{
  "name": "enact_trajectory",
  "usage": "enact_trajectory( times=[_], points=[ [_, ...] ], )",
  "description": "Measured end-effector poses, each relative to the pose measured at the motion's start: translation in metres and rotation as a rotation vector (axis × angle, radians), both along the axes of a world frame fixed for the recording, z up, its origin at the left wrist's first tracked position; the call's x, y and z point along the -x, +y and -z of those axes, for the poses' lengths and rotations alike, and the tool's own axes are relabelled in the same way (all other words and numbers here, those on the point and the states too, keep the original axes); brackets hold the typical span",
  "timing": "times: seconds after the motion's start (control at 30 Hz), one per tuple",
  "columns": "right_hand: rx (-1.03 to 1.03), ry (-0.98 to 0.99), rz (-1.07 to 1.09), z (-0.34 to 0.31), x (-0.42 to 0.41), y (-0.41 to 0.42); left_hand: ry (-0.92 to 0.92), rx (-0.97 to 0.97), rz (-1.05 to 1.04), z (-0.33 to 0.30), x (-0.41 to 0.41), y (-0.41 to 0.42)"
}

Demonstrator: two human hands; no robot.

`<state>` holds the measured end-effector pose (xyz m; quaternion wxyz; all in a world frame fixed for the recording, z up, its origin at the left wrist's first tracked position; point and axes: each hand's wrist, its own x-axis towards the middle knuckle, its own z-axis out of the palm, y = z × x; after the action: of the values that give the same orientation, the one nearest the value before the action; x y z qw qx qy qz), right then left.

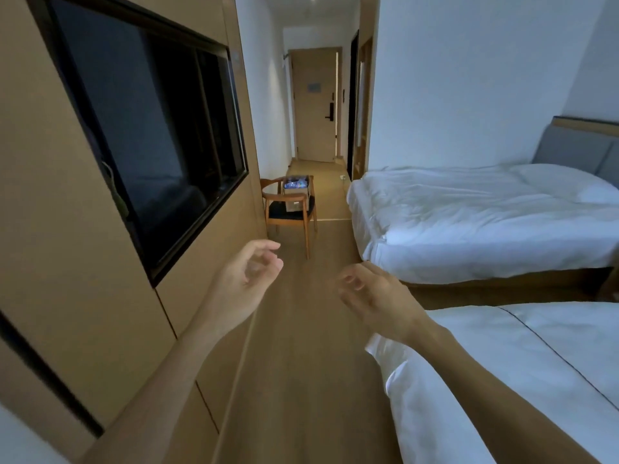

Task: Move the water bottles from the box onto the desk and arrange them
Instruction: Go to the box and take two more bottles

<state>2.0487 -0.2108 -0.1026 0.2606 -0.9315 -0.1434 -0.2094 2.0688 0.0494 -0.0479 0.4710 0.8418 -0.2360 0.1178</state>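
A cardboard box stands on the seat of a wooden chair far ahead by the left wall. Blue-labelled water bottles show at its open top. My left hand and my right hand are raised in front of me over the floor, well short of the chair. Both hold nothing and their fingers hang loosely curled. No desk is in view.
A wall-mounted dark TV screen fills the wooden wall on the left. Two beds with white bedding, the far bed and the near bed, line the right side. A wooden floor aisle runs between them toward a door.
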Motion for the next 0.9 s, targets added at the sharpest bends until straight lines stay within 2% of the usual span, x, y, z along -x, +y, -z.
enact_trajectory(
  times=[0.27, 0.47, 0.9],
  points=[
    [0.006, 0.002, -0.031, 0.012, -0.171, -0.054, -0.068, -0.006, -0.022, 0.007, -0.174, -0.054],
    [0.007, 0.005, -0.078, -0.003, -0.312, -0.096, -0.078, 0.013, -0.087, -0.008, -0.302, -0.098],
    [0.030, 0.000, -0.150, 0.012, -0.566, -0.126, -0.064, 0.046, -0.168, 0.014, -0.545, -0.115]
  ],
)
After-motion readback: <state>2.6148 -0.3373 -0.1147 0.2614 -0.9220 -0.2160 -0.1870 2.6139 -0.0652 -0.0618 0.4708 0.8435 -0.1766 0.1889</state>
